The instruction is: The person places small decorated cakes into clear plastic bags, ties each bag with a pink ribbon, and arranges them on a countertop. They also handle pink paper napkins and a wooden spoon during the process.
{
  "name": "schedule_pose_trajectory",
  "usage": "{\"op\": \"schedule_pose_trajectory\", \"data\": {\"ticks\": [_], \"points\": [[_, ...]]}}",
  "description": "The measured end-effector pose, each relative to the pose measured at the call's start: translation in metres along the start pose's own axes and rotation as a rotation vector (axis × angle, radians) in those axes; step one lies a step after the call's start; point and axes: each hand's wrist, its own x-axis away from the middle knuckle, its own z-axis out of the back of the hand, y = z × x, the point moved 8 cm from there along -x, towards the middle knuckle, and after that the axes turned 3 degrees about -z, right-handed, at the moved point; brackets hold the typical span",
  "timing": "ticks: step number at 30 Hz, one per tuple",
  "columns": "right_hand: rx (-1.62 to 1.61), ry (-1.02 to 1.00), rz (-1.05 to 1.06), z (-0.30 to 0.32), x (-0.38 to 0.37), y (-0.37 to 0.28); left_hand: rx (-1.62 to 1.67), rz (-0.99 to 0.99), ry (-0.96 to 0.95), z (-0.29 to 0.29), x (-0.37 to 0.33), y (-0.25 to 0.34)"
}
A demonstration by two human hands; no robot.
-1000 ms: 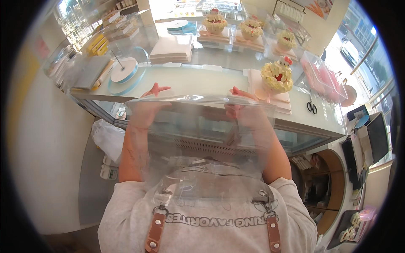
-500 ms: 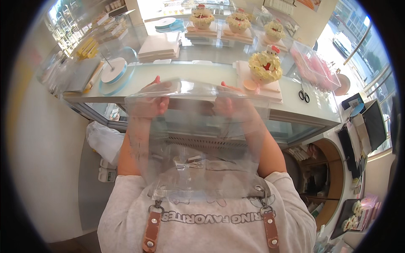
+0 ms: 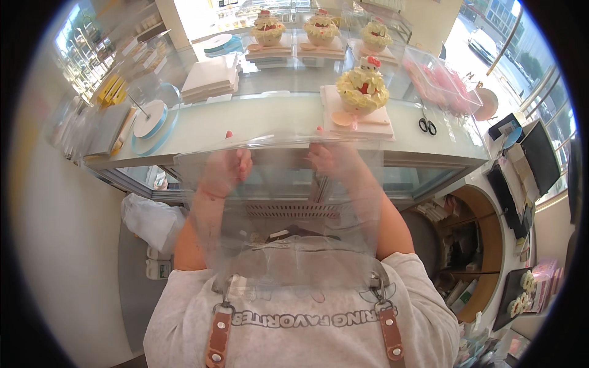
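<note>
A large clear plastic sheet (image 3: 282, 202) hangs in front of my chest, with the counter edge and my apron showing through it. It may be a folded-flat box or bag; I cannot tell which. My left hand (image 3: 230, 167) grips it near its upper left, fingers curled and thumb up. Near its upper right, my right hand (image 3: 325, 158) holds it in the same way. Just beyond the right hand, a cream-yellow petalled cake (image 3: 362, 92) topped with a white cat figure with a red bow stands on a pale square board (image 3: 381, 129). A small spoon (image 3: 341, 118) lies beside it.
Black-handled scissors (image 3: 427, 126) and a clear tub of pink material (image 3: 438, 80) are at the right. Blue ribbon on a spool (image 3: 150, 119) and stacked pale boards (image 3: 210, 76) sit left. More cakes (image 3: 321, 29) line the back. The counter (image 3: 270, 116) has a front edge.
My hands, holding the plastic sheet, have lowered slightly toward me, and its top edge sits below the counter's front boards. The whole view has shifted a little, moving the cakes left.
</note>
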Motion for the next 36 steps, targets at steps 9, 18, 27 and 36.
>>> {"op": "schedule_pose_trajectory", "data": {"ticks": [9, 18, 27, 36], "points": [[0.15, -0.279, 0.023, 0.034, 0.053, 0.007, -0.033, 0.15, -0.106, -0.061, 0.078, -0.096], [0.478, -0.439, 0.015, 0.053, 0.14, 0.024, -0.027, 0.317, -0.22, -0.074, 0.086, -0.111], [0.378, -0.46, 0.18, 0.065, 0.154, 0.049, -0.251, 0.32, -0.175, -0.072, 0.065, -0.103], [0.424, -0.408, 0.394, 0.057, 0.186, 0.009, -0.304, -0.075, -0.076, -0.105, 0.006, -0.07]]}}
